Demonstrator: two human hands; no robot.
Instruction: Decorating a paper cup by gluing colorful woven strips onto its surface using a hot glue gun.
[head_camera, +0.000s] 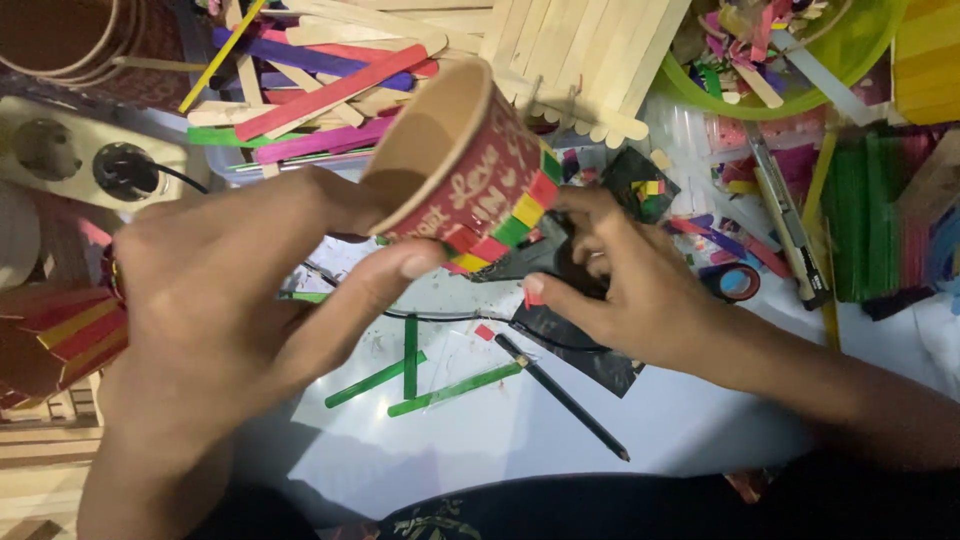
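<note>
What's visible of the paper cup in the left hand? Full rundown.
The paper cup is red outside with pale lettering, plain brown inside, and looks empty. It is tilted, mouth toward the upper left. Small red, yellow and green pieces form a band near its base. The left hand holds it, thumb under the wall and fingers at the rim side. The right hand holds a dark tool whose tip meets the coloured band.

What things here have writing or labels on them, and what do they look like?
Paper cup: held tilted in the left hand, red outside with white lettering, brown inside, coloured squares stuck near its base.
Tape roll: on the table, right of the right hand, round, dark, blue-and-red core.
</note>
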